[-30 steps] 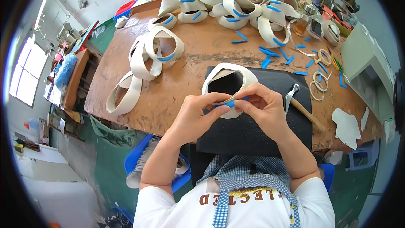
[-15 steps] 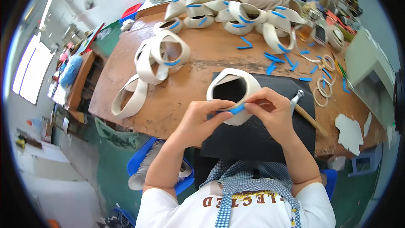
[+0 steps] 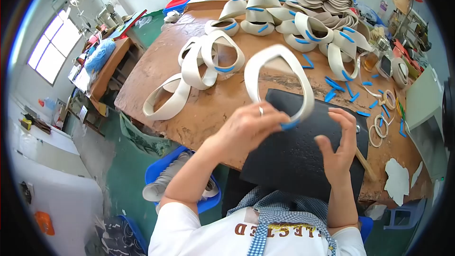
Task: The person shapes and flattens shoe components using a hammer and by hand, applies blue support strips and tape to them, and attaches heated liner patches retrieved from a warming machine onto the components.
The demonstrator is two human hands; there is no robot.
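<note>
A white ring-shaped piece (image 3: 306, 90) with a blue strip (image 3: 290, 125) on its lower edge is raised off the table and slightly blurred. My left hand (image 3: 251, 125) pinches it at the lower edge beside the blue strip. To the right, my right hand (image 3: 339, 147) is apart from the piece, its thumb and fingers spread with nothing between them. Below both hands lies a black mat (image 3: 294, 161). A hammer with a wooden handle (image 3: 366, 165) lies at the mat's right edge, its head partly hidden behind my right hand.
More white rings (image 3: 192, 68) lie at the left, others (image 3: 258, 14) at the back. Loose blue strips (image 3: 334, 84) and cream bands (image 3: 379, 125) are scattered at the right, near white scraps (image 3: 397, 181). A blue bin (image 3: 154, 170) stands below the table edge.
My left hand has lifted the white piece off the black mat, up and leftward relative to it. My right hand has let go and opened. The camera view has shifted.
</note>
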